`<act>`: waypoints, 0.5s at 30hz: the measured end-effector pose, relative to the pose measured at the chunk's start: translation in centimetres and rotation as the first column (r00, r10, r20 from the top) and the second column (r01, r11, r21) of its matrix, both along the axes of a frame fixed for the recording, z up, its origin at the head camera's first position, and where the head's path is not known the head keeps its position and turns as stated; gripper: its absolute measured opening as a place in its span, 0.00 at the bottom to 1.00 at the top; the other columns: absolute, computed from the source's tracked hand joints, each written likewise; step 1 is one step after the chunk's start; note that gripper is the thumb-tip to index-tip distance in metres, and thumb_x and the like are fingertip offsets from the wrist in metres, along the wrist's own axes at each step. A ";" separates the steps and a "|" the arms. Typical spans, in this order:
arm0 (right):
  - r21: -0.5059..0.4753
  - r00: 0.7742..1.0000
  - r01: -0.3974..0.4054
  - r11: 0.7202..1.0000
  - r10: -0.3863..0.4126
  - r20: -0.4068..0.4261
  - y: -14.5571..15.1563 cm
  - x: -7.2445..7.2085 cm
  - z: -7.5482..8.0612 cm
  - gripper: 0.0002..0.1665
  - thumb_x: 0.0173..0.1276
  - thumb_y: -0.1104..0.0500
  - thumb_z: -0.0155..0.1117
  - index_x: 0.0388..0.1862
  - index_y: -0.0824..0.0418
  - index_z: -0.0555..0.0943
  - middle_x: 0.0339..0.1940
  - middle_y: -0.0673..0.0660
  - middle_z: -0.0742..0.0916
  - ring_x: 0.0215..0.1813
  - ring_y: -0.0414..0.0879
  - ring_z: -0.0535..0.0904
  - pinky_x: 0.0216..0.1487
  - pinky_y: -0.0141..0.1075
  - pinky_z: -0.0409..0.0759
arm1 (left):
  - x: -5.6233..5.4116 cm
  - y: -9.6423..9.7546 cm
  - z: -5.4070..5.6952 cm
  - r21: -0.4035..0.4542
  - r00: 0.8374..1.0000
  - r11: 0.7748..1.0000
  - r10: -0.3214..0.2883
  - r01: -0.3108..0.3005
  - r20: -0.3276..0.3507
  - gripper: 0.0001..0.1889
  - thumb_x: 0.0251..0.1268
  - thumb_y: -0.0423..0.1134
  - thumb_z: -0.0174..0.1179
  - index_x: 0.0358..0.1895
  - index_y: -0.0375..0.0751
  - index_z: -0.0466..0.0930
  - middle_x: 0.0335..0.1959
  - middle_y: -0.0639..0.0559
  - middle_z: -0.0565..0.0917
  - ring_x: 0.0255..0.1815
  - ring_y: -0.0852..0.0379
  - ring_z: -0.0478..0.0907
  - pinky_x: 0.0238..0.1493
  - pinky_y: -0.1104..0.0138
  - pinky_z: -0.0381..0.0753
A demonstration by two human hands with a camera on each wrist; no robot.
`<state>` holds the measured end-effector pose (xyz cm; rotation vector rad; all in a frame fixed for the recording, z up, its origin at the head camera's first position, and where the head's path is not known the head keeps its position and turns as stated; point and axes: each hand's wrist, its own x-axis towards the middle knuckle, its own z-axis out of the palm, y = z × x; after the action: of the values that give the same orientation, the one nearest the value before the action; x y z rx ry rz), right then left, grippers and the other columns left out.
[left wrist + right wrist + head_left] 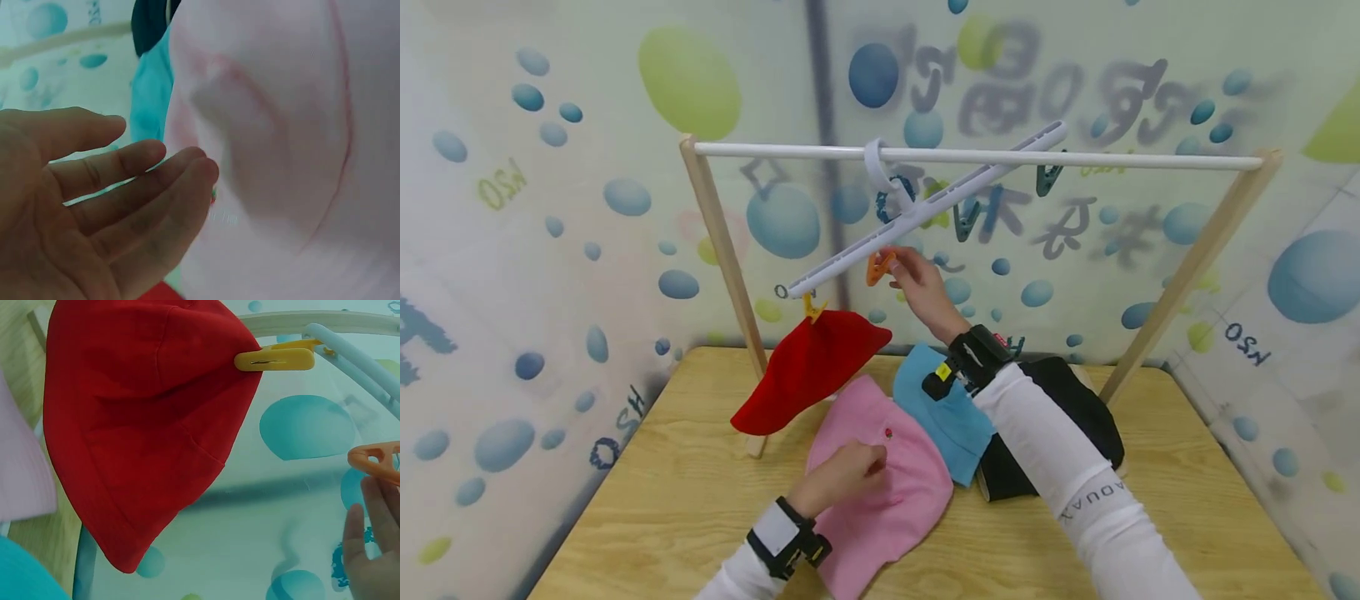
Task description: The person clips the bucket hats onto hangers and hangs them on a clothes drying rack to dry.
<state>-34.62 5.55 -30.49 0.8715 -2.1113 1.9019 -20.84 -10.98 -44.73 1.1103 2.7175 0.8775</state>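
At center, a person's right grip is pinching an orange clip under a white hanger, apparently readying it; the left grip, loose and empty, is hovering over a pink hat, likely next for lifting. A wooden counter is filling the foreground, spotted walls rising behind.

Right wrist view, and I've got the right edge cutting off the right grip and the orange clip. Over to the head view: the right sleeve blocks some of the black hat, the left grip covers a patch of the pink hat, whose lower end runs out of frame. That emblem is tiny here; on the left wrist, fingertips hide most of it, and what's left is blurred.
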 end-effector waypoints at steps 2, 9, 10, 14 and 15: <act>-0.034 1.000 0.004 0.999 -0.004 0.000 0.0 0.0 -0.1 0.19 0.77 0.65 0.46 0.63 0.72 0.68 0.56 0.69 0.77 0.56 0.62 0.72 0.58 0.50 0.72 | 0.4 0.6 -0.2 -0.039 0.999 0.999 -0.018 0.020 0.045 0.12 0.63 0.29 0.60 0.23 0.41 0.70 0.15 0.59 0.64 0.19 0.65 0.62 0.24 0.74 0.65; -0.098 0.999 -0.048 0.994 0.050 0.019 -0.1 0.1 -0.4 0.17 0.77 0.66 0.47 0.60 0.72 0.68 0.55 0.69 0.78 0.56 0.58 0.75 0.58 0.51 0.71 | 2.2 2.2 -0.2 -0.196 0.993 0.981 0.037 -0.014 0.115 0.13 0.59 0.39 0.65 0.33 0.39 0.68 0.27 0.53 0.65 0.26 0.59 0.64 0.30 0.69 0.67; -0.099 0.998 -0.059 0.993 0.061 0.022 -0.1 0.1 -0.4 0.16 0.77 0.66 0.46 0.60 0.72 0.67 0.55 0.69 0.77 0.57 0.57 0.75 0.58 0.53 0.70 | 2.3 2.4 -0.3 -0.208 0.993 0.978 0.052 -0.028 0.108 0.14 0.58 0.40 0.65 0.34 0.38 0.68 0.28 0.52 0.65 0.27 0.58 0.64 0.30 0.69 0.67; -0.096 0.996 -0.088 0.992 0.090 0.019 -0.2 0.0 -0.7 0.16 0.77 0.65 0.47 0.59 0.73 0.66 0.57 0.70 0.77 0.59 0.58 0.74 0.59 0.55 0.68 | 2.7 3.1 -0.4 -0.224 0.980 0.970 0.131 -0.095 0.151 0.23 0.55 0.46 0.69 0.42 0.33 0.70 0.31 0.49 0.66 0.30 0.53 0.66 0.32 0.66 0.68; -0.094 0.995 -0.092 0.991 0.094 0.018 -0.1 0.0 -0.8 0.16 0.77 0.65 0.47 0.59 0.73 0.66 0.57 0.70 0.77 0.59 0.58 0.73 0.60 0.55 0.68 | 2.8 3.3 -0.5 -0.227 0.972 0.967 0.155 -0.113 0.175 0.25 0.54 0.46 0.70 0.46 0.32 0.71 0.32 0.49 0.66 0.32 0.53 0.66 0.33 0.66 0.68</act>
<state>-34.58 5.40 -31.24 0.9481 -2.0096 2.0465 -18.06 -7.71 -45.20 0.7657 2.6719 0.6455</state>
